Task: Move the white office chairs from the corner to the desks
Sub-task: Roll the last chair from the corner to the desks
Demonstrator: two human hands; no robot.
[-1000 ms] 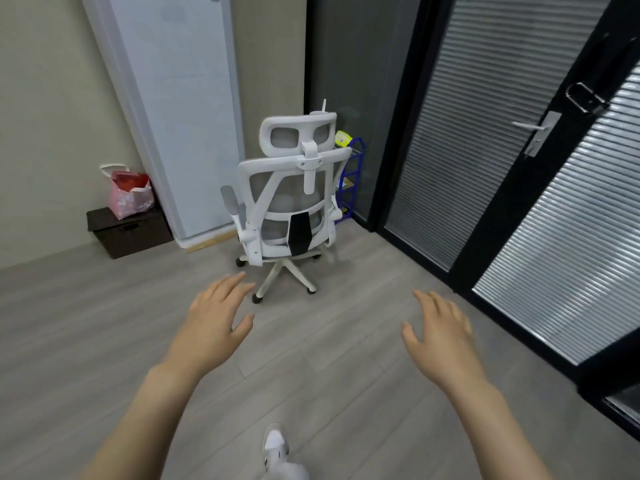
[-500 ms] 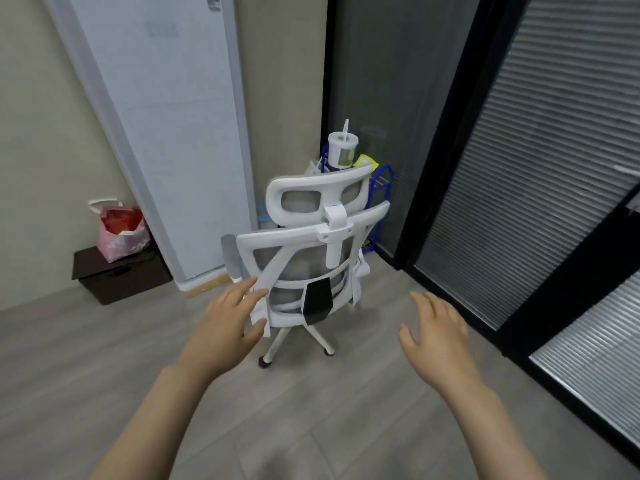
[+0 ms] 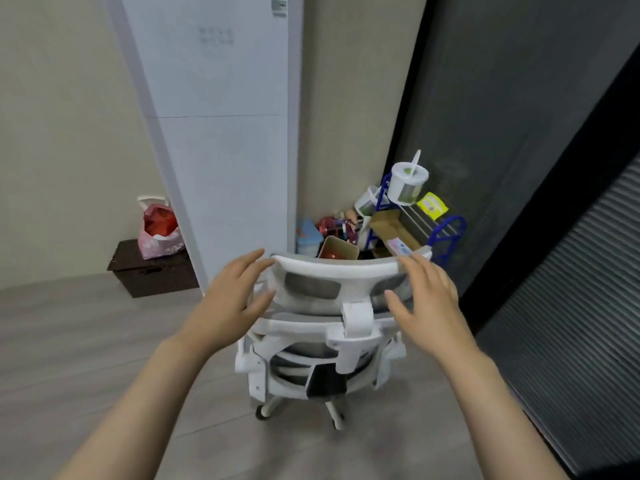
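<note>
Neither grip has closed yet: our left hand and right hand are spread wide, fingers relaxed, at the 9 and 3 o'clock ends of the headrest of the white office chair, at or just short of touching its frame and clasping nothing. That chair stands in the corner with its back to us, at 12 o'clock, clutter and a blue rack just behind it. To do this well, we should wrap both hands firmly round the frame, then roll the chair straight back on its casters, away from the clutter.
</note>
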